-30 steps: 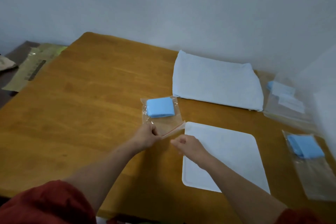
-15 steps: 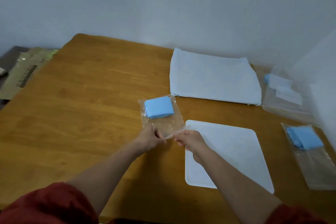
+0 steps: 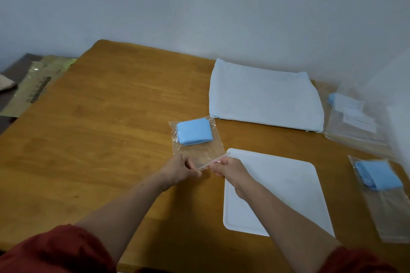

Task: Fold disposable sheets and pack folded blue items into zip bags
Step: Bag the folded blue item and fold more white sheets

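Hands together: your left hand (image 3: 179, 170) and right hand (image 3: 228, 169) pinch the near edge of the clear plastic zip bag (image 3: 199, 154), seemingly its seal; folded blue item (image 3: 194, 132) inside.

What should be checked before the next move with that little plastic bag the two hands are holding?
1. Blue folded item fully inside the zip bag: ok.
2. Left hand has a grip on the bag's near edge: ok.
3. Right hand pinches the same edge: ok.
4. Item sits clear of that edge, at the far end: ok.
5. Zip strip closed along its whole length: cannot tell.
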